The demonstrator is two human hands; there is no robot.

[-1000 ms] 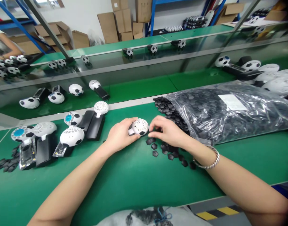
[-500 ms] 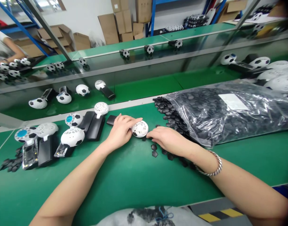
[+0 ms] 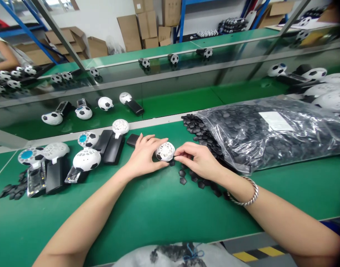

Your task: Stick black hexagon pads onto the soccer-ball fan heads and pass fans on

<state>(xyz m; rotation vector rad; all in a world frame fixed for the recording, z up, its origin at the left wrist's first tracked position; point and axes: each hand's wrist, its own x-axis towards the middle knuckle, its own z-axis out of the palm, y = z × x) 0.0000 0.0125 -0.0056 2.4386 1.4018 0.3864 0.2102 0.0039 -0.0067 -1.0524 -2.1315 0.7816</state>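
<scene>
My left hand (image 3: 143, 154) is closed around a white, soccer-ball-patterned housing (image 3: 166, 151) with openwork on top, its thumb and fingers on the ball's edge. A black stem piece (image 3: 132, 140) lies partly behind that hand; whether it joins the ball is hidden. At the ball's right side, my right hand (image 3: 196, 159) pinches a small dark piece, apparently a black pentagon, mostly covered by the fingertips. Loose black pentagons (image 3: 183, 180) are scattered below and beside the right hand.
A clear plastic bag (image 3: 270, 137) of black pentagons lies at right, spilling from its mouth. Several ball housings with black bases (image 3: 55, 174) stand at left beside a small pentagon pile (image 3: 13, 191). Beyond a rail, more balls (image 3: 105, 104) sit on a green belt (image 3: 175, 100). A co-worker's arm (image 3: 5, 55) shows far left.
My left thumb has come to the ball's lower edge. My right fingers have tightened into a pinch at its side. Balls on the nearer belt shifted right; those on the far one shifted slightly left.
</scene>
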